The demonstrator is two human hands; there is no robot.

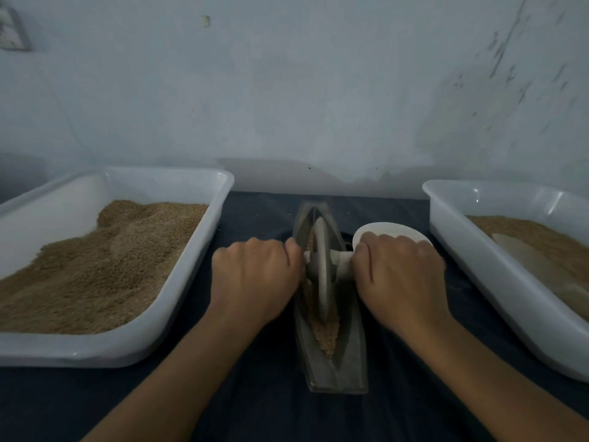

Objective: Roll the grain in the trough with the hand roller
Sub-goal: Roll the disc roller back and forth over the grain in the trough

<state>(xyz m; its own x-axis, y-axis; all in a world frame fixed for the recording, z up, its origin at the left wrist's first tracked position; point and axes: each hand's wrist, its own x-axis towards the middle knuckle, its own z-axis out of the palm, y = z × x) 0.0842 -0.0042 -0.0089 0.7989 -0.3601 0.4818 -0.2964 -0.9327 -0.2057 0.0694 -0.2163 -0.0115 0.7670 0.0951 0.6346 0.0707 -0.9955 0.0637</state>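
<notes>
A narrow grey boat-shaped trough (345, 368) lies lengthwise on the dark cloth in front of me. Brown grain (326, 334) fills its groove. A white disc-shaped hand roller (322, 269) stands upright in the groove near the trough's middle, with an axle handle sticking out on each side. My left hand (255, 277) grips the left handle, which it hides. My right hand (400, 274) grips the right handle (342, 260).
A white tray (197, 298) heaped with brown grain sits to the left. Another white tray (490, 272) with grain sits to the right. A small white bowl (387, 229) lies behind my right hand. A pale wall rises just beyond the table.
</notes>
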